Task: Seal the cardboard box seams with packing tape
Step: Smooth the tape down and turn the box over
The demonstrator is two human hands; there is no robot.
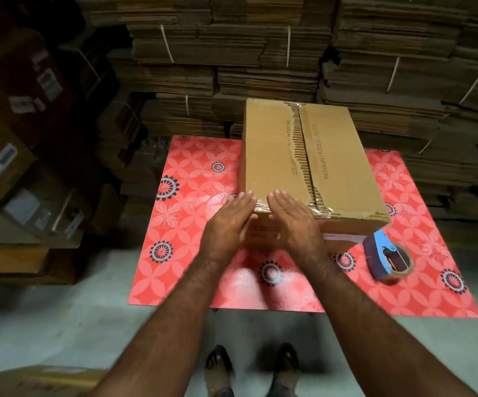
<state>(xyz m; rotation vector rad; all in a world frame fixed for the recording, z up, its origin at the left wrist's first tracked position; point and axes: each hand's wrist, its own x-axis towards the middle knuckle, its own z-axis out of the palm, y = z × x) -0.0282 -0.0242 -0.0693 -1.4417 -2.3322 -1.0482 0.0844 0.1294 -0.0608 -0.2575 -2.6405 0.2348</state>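
A brown cardboard box (338, 156) lies on a table with a red flowered cloth (192, 202). Its top flaps meet in a ragged middle seam under clear tape, and clear tape also runs along the near top edge. My left hand (229, 222) lies flat with straight fingers against the box's near left corner. My right hand (295, 222) presses flat on the near edge, over the tape. A blue tape dispenser (386, 257) with a brown tape roll rests on the cloth to the right of the box, apart from both hands.
Tall stacks of flattened, strapped cardboard (260, 53) fill the space behind and to the right of the table. Labelled boxes (25, 156) are piled at the left. Grey floor and my sandalled feet (249, 371) show below the table's near edge.
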